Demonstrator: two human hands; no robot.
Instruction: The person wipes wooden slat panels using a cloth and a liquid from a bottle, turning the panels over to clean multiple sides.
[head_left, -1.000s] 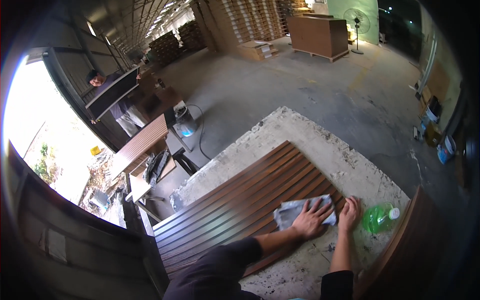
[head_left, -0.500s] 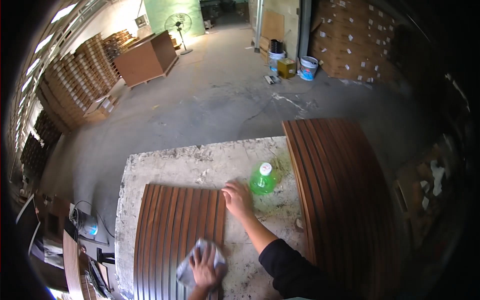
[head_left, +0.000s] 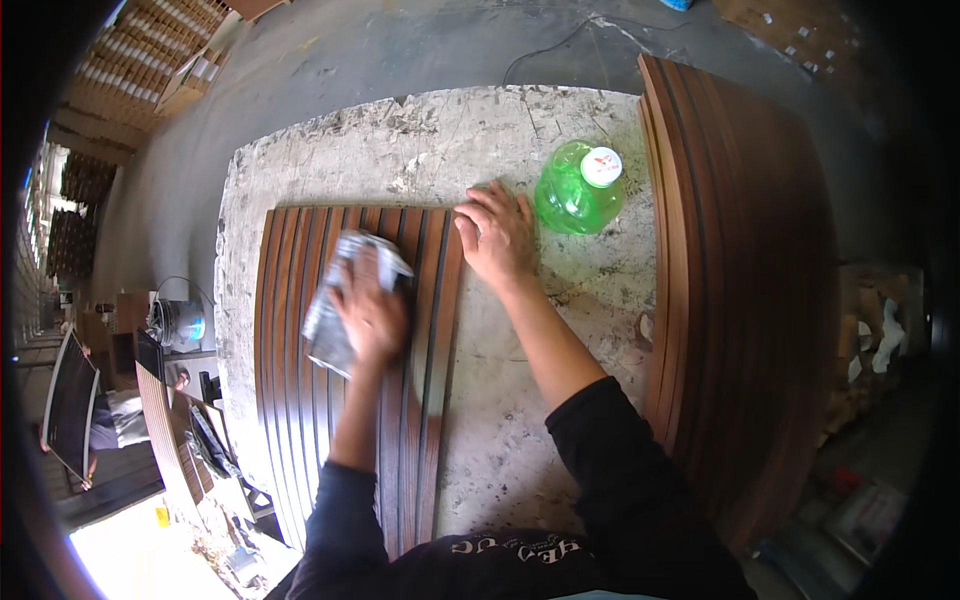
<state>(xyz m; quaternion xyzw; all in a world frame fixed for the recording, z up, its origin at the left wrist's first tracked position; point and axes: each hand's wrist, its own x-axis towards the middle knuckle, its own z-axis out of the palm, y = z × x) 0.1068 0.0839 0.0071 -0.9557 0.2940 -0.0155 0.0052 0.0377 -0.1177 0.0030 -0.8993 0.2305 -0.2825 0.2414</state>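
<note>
A slatted brown wood panel (head_left: 285, 300) with dark grooves lies on the worktable. On it, my left hand (head_left: 372, 315) holds a grey-white cloth (head_left: 328, 325) under palm and fingers; motion smears the fingers somewhat. My right hand (head_left: 500, 235) is open, its fingers apart, at the panel's far right corner. The thumb side touches or nearly touches the panel edge. Just right of that hand stands a green see-through bottle (head_left: 570, 200) with a white cap.
More slatted brown panels (head_left: 740, 300) are stacked along the right side of the stained, pale worktable (head_left: 430, 140). Left of the table, a bucket (head_left: 178, 325) stands near leaning panels (head_left: 165, 430). Cartons (head_left: 190, 85) are at the far left, on the grey floor (head_left: 400, 60).
My left hand and the cloth have moved far up the panel from its near right part. My right hand stays by the panel's far corner. The view has tilted down.
</note>
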